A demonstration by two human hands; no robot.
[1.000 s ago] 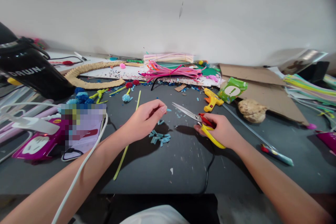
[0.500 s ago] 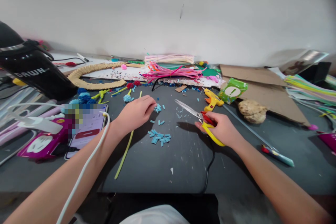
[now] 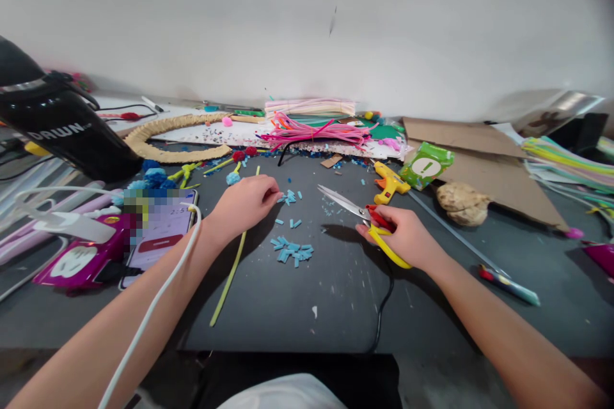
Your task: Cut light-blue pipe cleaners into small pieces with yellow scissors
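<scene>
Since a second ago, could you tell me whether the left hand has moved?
Yes. The left hand has dropped to the table and gone farther away, toward the pink pipe cleaners.

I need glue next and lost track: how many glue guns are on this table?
1: the yellow glue gun lies beyond the scissors in the right hand, beside the green packet. Others may be hidden in the clutter.

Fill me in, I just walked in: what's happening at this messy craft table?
A person sits at a dark table littered with craft supplies. The right hand grips scissors with red and yellow handles, blades pointing left. The left hand rests fingertips-down beside small blue cut pieces. A yellow glue gun lies behind the scissors.
</scene>
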